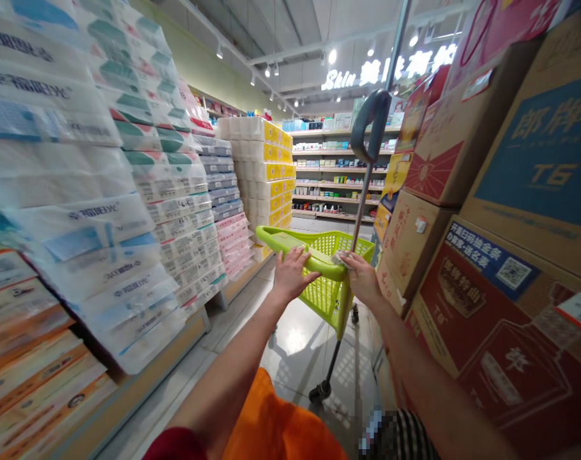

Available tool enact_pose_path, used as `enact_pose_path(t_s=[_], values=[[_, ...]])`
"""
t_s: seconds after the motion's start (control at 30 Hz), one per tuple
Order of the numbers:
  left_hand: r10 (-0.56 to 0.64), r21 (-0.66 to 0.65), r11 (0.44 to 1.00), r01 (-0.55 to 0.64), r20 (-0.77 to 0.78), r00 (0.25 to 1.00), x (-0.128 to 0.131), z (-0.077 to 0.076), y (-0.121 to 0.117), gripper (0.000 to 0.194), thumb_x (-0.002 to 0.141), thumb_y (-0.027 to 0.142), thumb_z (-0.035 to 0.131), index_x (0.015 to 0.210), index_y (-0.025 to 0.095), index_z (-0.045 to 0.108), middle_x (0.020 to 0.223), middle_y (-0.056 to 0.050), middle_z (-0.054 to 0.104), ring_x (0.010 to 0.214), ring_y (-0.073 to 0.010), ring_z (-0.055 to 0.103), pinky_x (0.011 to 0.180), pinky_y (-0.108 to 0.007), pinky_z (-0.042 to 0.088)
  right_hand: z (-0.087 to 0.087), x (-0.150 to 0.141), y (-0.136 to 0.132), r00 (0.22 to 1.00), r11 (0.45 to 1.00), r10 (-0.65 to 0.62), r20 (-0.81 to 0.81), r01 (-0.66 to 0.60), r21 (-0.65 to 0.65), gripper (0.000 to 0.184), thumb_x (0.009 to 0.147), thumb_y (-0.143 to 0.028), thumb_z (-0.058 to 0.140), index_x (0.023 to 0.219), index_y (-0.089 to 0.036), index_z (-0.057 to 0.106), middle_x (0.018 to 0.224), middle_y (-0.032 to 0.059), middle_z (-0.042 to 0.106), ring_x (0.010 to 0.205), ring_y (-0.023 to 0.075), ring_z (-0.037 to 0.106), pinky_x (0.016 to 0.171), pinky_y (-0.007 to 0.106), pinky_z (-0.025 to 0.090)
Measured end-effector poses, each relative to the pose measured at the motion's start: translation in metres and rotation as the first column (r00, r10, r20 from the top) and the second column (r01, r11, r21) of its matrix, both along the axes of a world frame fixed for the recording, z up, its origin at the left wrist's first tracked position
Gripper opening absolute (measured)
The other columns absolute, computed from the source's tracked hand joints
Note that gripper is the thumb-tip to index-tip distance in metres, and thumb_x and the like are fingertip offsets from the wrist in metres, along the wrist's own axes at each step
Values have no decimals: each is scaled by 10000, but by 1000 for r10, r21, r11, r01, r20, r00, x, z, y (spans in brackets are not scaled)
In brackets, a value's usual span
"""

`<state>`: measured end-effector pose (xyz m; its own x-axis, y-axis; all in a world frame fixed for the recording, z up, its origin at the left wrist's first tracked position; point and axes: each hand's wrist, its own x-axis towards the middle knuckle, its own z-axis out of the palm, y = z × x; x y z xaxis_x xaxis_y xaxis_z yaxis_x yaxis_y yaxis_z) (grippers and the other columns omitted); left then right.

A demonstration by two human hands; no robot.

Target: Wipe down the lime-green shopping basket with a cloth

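Fingers of left hand [291,276] rest open on lime-green plastic shopping cart handle [316,259]; right hand [361,279] curled closed around it.

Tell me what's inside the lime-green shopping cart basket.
Green mesh wall shows; the near rim, left hand and right hand hide its floor and any contents.

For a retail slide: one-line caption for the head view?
Left hand and right hand rest on a lime-green shopping cart in a store aisle between stacked toilet-paper packs and cardboard cartons.
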<state>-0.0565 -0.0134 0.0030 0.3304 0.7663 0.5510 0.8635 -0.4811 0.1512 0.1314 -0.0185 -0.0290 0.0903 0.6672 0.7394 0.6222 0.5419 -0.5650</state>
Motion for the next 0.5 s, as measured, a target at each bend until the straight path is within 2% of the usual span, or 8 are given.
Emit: enact_pose_path(t_s=[0.13,0.23,0.4,0.5], values=[[47,22,999,-47,-1,999,22,-1,-2,464,803,512,442,1158,219,495,1300,-87,486,1220,-247,388,987,-476,261,9,-15,-16,998,1000,-18,63,16,22,433,713,-43,364,972,-206,670,1146,54,597,1068,164,544,986,341,407],[56,41,998,-55,-18,998,38,0,-9,453,801,508,439,1139,215,513,1269,-103,510,1193,-271,411,949,-489,290,7,-22,-23,990,996,-69,126,60,73,440,726,-48,357,1002,-210,658,1190,61,568,1124,175,500,1006,356,388],[-1,61,998,5,-62,998,49,5,-20,410,787,414,499,1147,218,517,1239,-90,531,1162,-277,428,945,-475,293,1,1,-21,952,949,-305,28,301,93,485,696,-26,345,1056,-184,629,1178,79,565,1117,188,500,995,356,395],[-33,29,999,32,44,998,54,12,-24,407,808,339,469,1193,208,483,1199,-70,563,1109,-236,474,946,-428,312,6,1,-23,957,956,-287,33,284,75,464,691,-42,354,1054,-148,622,1202,99,548,1150,211,473,1010,379,370]])
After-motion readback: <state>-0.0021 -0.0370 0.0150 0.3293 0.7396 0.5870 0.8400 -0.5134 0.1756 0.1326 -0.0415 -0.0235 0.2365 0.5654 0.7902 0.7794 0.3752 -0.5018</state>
